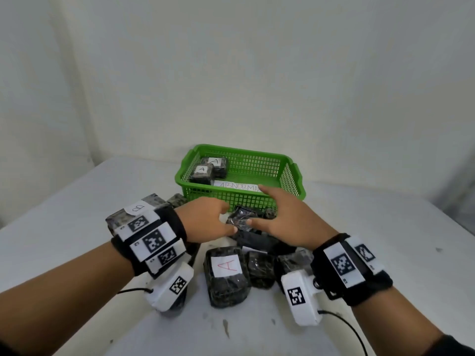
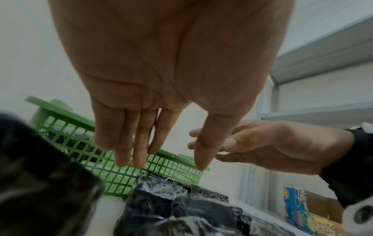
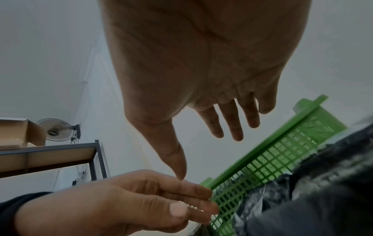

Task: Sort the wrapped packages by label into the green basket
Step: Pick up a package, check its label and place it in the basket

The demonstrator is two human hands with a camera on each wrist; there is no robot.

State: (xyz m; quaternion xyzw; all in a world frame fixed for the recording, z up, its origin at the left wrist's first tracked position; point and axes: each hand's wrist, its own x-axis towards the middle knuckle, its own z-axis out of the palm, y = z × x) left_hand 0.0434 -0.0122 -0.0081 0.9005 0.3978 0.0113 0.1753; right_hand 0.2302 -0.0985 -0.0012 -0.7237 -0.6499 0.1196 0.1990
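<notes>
The green basket [image 1: 290,176] stands at the back of the table and holds two dark wrapped packages labelled A [image 1: 203,173] at its left end, beside a paper strip reading ABNORMAL [image 1: 239,186]. In front of it lies a pile of dark wrapped packages; one shows a red A [image 1: 227,268], another a B [image 1: 138,209]. A small unlabelled package [image 1: 241,217] tops the pile. My left hand [image 1: 229,218] and right hand [image 1: 257,205] flank it with thumbs close to it. The wrist views show the fingers of the left hand [image 2: 165,166] and the right hand [image 3: 207,158] straight, holding nothing.
The white table [image 1: 372,240] runs to a pale wall behind the basket. Cables trail from both wrist cameras near the table's front. A metal shelf [image 3: 50,153] with a fan [image 3: 54,129] stands off to the left, and a colourful box [image 2: 296,206] off to the right.
</notes>
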